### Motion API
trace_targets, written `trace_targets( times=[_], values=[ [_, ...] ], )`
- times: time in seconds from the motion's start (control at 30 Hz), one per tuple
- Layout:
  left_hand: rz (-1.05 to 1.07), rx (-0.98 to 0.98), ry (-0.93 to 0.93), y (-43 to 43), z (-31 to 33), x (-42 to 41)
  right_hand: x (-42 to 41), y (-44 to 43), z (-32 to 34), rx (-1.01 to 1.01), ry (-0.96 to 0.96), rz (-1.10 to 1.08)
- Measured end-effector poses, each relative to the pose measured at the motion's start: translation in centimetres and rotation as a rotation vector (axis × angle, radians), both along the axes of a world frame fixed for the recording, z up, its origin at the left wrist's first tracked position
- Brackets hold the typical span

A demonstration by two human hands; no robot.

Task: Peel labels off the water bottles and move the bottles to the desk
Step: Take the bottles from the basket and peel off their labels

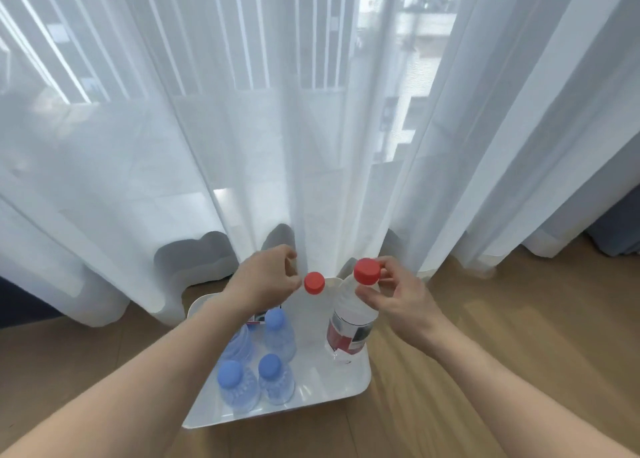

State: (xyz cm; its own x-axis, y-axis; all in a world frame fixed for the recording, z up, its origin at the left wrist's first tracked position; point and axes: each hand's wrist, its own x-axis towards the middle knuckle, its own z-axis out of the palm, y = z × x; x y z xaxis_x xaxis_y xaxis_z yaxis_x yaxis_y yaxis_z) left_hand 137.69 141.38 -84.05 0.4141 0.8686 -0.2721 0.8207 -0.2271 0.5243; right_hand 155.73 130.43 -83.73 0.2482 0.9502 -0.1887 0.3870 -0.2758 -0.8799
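A white bin [360, 378] stands on the wooden floor in front of a sheer curtain. My right hand [398, 301] pinches the neck just under the red cap of a clear bottle [353, 305], which carries a red and black label [348, 334] and leans over the bin's right side. My left hand [266, 277] is closed at the neck of a second red-capped bottle [314, 283]. My forearm hides its body, and only a bit of its label [259, 317] shows. Three blue-capped clear bottles [275, 322] stand unlabelled in the bin's left half.
The white sheer curtain [311, 146] hangs to the floor directly behind the bin and touches its far rim. Wooden floor [485, 353] extends to the right and front. A dark blue drape [616, 236] sits at the far right edge.
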Motion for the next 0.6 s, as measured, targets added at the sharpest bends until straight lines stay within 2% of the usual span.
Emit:
trace_targets(
  times=[0.13,0.3,0.4,0.6],
  values=[
    [0.013,0.148,-0.153,-1.2,3.9,-0.9,-0.3,0.9,4.7,0.165,0.116,-0.103],
    [-0.072,0.073,-0.319,-3.5,6.0,-1.3,-0.4,1.7,9.4,0.333,0.294,-0.255],
    [-0.044,0.172,-0.406,-4.6,6.9,-1.2,-1.1,1.9,10.6,0.344,0.384,-0.284],
    [-0.005,0.321,-0.534,-5.6,7.9,-1.9,-3.4,2.9,11.8,0.34,0.401,-0.312]
  ],
)
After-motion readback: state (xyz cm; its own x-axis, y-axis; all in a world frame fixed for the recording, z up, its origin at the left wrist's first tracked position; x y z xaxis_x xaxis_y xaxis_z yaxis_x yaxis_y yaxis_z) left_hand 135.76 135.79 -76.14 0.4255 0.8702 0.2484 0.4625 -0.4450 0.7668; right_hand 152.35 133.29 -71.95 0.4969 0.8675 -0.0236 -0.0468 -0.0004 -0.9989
